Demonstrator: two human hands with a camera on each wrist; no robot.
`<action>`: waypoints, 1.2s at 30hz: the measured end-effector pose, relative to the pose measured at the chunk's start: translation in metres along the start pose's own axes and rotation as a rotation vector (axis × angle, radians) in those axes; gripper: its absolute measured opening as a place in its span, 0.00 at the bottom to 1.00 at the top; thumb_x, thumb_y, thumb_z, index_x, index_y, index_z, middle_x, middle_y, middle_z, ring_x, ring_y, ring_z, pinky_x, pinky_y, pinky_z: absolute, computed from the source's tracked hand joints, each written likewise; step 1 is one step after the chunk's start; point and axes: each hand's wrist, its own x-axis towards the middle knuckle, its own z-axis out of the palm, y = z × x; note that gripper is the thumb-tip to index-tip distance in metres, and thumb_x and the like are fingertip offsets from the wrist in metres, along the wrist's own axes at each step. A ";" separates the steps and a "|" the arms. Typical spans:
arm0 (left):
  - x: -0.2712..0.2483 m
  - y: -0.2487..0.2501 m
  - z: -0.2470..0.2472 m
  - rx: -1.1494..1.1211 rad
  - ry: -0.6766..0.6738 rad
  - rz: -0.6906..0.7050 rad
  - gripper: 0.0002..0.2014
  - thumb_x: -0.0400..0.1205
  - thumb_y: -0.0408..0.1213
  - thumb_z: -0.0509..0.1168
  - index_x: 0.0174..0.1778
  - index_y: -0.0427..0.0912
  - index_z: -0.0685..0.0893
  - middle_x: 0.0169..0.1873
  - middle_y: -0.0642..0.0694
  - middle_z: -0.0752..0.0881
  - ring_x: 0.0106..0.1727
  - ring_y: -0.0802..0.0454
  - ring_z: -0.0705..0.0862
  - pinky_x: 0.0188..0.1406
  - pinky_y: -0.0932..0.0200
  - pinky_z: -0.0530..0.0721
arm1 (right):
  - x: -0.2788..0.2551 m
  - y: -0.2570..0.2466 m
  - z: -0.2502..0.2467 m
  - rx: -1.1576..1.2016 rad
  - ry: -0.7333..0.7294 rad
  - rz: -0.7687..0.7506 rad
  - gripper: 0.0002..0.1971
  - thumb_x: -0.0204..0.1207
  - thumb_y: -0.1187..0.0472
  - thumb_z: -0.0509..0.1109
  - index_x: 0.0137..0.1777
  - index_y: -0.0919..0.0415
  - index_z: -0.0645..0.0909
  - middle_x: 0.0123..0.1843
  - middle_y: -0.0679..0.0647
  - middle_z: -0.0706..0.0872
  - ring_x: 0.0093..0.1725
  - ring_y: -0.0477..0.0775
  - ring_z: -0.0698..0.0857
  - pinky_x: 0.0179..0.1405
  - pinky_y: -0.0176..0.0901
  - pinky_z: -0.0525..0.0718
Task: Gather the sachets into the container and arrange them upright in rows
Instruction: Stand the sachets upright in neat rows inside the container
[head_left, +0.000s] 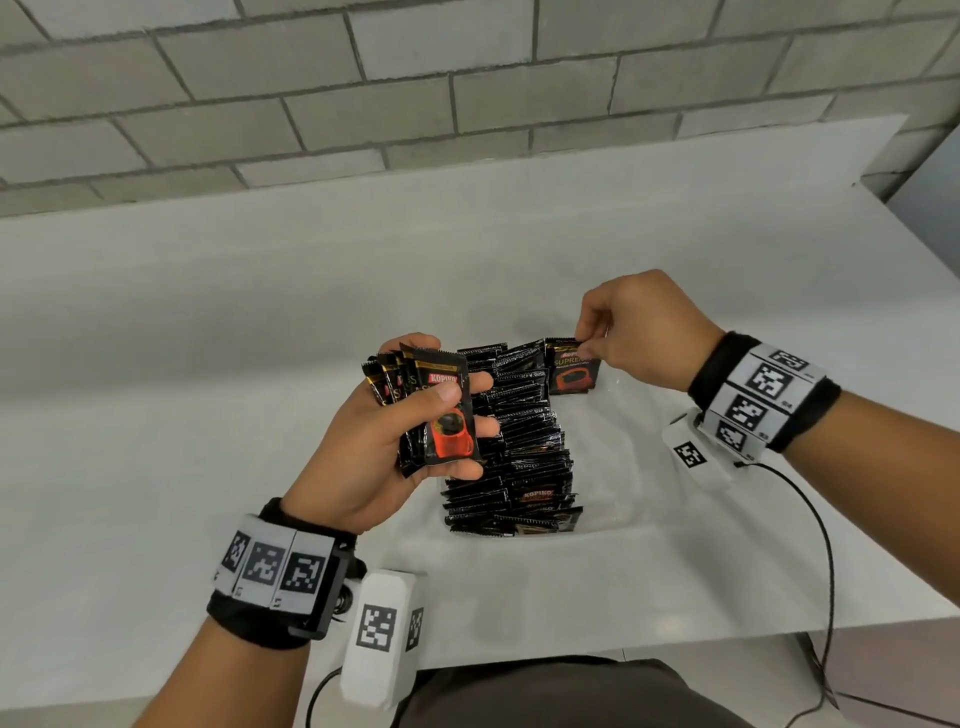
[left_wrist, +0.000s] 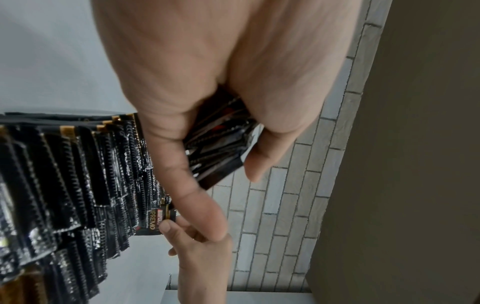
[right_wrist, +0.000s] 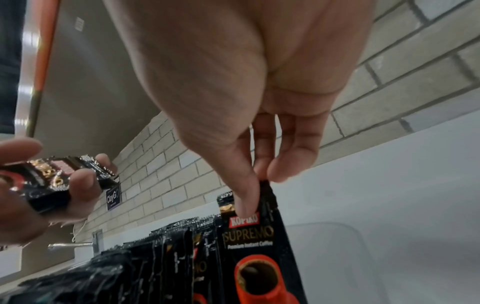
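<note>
A clear plastic container on the white table holds a long row of black coffee sachets standing on edge. My left hand hovers just left of the row and grips a fanned stack of sachets, thumb across the front one; that stack also shows between thumb and fingers. My right hand pinches the top corner of a single sachet at the row's far end. In the right wrist view the single sachet hangs upright beside the row, pinched by thumb and fingertips.
The white table runs back to a grey brick wall. Marker bands and camera boxes sit on both wrists, and a black cable trails over the table's front edge at the right.
</note>
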 end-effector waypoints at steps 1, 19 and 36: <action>0.000 0.000 0.000 -0.001 0.004 -0.002 0.23 0.78 0.34 0.69 0.68 0.51 0.76 0.64 0.33 0.89 0.50 0.32 0.92 0.30 0.47 0.90 | 0.002 -0.001 0.001 -0.008 0.003 -0.010 0.06 0.68 0.65 0.84 0.40 0.57 0.89 0.34 0.43 0.85 0.35 0.40 0.82 0.37 0.34 0.76; 0.000 0.000 -0.001 -0.147 -0.168 -0.066 0.28 0.77 0.24 0.56 0.73 0.48 0.76 0.69 0.29 0.85 0.62 0.21 0.87 0.43 0.36 0.92 | -0.010 -0.032 -0.019 0.199 0.100 -0.031 0.10 0.71 0.48 0.82 0.40 0.52 0.87 0.37 0.45 0.88 0.37 0.44 0.85 0.41 0.34 0.82; -0.001 -0.002 0.017 0.036 -0.094 -0.068 0.17 0.87 0.25 0.60 0.72 0.33 0.80 0.65 0.31 0.88 0.65 0.30 0.88 0.48 0.35 0.92 | -0.042 -0.041 -0.024 0.785 -0.019 0.062 0.11 0.75 0.74 0.77 0.54 0.64 0.83 0.45 0.67 0.89 0.29 0.56 0.88 0.28 0.46 0.89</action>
